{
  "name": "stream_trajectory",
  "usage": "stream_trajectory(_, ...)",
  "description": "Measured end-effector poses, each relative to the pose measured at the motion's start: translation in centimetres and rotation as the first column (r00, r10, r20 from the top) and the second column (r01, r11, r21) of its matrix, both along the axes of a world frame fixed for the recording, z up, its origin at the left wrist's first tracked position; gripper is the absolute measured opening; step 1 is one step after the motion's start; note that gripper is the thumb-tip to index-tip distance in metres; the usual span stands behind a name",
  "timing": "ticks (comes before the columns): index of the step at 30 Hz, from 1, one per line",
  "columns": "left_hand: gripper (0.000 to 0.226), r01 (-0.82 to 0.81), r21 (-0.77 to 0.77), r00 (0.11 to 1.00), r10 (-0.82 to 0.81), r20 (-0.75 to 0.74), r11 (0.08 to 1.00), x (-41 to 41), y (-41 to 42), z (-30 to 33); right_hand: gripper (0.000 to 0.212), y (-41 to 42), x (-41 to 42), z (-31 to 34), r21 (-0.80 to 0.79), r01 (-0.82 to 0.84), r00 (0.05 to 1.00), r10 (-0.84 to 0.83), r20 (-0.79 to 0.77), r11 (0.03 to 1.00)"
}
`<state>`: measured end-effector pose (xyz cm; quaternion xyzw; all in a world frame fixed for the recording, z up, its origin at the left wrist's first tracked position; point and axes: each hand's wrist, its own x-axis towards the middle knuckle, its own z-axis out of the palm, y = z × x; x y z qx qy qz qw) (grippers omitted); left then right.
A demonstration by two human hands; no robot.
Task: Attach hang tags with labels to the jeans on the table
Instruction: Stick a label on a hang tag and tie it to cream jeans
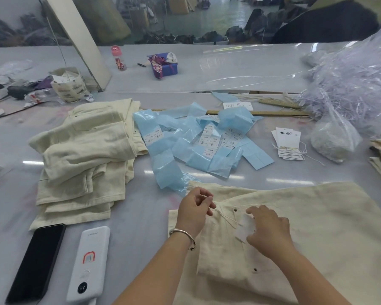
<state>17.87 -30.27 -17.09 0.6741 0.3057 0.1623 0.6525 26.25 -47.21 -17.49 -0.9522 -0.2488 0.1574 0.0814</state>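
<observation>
Glossy grey table [141, 227], cream jeans [317, 227], warehouse floor [224, 16] behind

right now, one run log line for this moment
left hand pinches string | right hand holds hang tag | on jeans

We note a glossy pale grey desk [141, 216]. Lying on it: a stack of folded cream jeans [84, 159] at left; a flat cream pair of jeans [317, 227] at near right; a loose heap of light blue label backing strips with white stickers [198, 142] in the middle; a small pile of white card hang tags with strings [287, 143] right of it; a black phone [36, 263] beside a white power bank [89, 264] at near left; a long wooden ruler [273, 112] farther back.
</observation>
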Motion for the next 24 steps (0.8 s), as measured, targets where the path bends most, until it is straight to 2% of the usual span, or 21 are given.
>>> stream_trajectory(3, 0.019, 0.059, 0.045, 0.998, -0.059, -0.006, 0.997, -0.5, -1.1, 0.1, 0.034, 0.1, 0.3, 1.4, 0.178, 0.033, 0.999, -0.037, 0.019, 0.983)
stream_trajectory(4, 0.019, 0.06, 0.042, 0.998, -0.06, -0.004, 0.997, -0.7, -1.4, 0.1, 0.026, 0.2, 0.3, 1.9, 0.283, 0.01, 0.997, -0.031, 0.07, 0.959)
stream_trajectory(6, 0.016, 0.038, 0.016, 0.999, -0.038, -0.001, 0.999, -1.2, -1.6, 0.2, 0.026, 0.5, -0.1, 2.5, 0.466, -0.137, 0.962, 0.005, 0.273, 0.874)
stream_trajectory(8, 0.014, 0.003, 0.0, 1.0, -0.003, 0.003, 1.0, -1.7, -1.7, 0.4, 0.032, 1.0, -1.3, 2.8, 0.5, -0.315, 0.886, 0.061, 0.46, 0.806)
stream_trajectory(10, 0.015, -0.027, 0.001, 1.0, 0.027, 0.009, 1.0, -2.1, -1.6, 0.6, 0.03, 1.4, -2.6, 2.1, 0.459, -0.432, 0.846, 0.173, 0.504, 0.776)
stream_trajectory(11, 0.015, -0.034, 0.012, 0.999, 0.034, 0.005, 0.999, -2.3, -1.6, 0.7, 0.027, 1.5, -3.1, 1.2, 0.427, -0.462, 0.847, 0.245, 0.471, 0.778)
stream_trajectory(13, 0.016, -0.038, 0.039, 0.999, 0.039, -0.014, 0.999, -2.7, -1.6, 0.5, 0.016, 1.4, -3.8, -0.6, 0.368, -0.42, 0.897, 0.317, 0.309, 0.829)
stream_trajectory(15, 0.019, -0.051, 0.062, 0.997, 0.054, -0.047, 0.997, -3.2, -1.8, 0.0, 0.019, 1.2, -4.1, -2.2, 0.388, -0.299, 0.954, 0.269, 0.131, 0.872)
stream_trajectory(17, 0.019, -0.065, 0.086, 0.994, 0.072, -0.083, 0.994, -3.6, -2.1, -0.7, 0.021, 1.4, -3.8, -2.8, 0.484, -0.174, 0.984, 0.169, 0.054, 0.858)
stream_trajectory(19, 0.021, -0.062, 0.12, 0.991, 0.075, -0.109, 0.991, -3.7, -2.4, -1.3, 0.02, 1.9, -3.5, -2.6, 0.492, -0.173, 0.984, 0.171, 0.049, 0.853)
stream_trajectory(24, 0.025, -0.048, 0.19, 0.989, 0.074, -0.131, 0.981, -3.5, -3.1, -1.8, 0.006, 2.7, -2.9, -2.6, 0.425, -0.339, 0.939, 0.333, 0.093, 0.839)
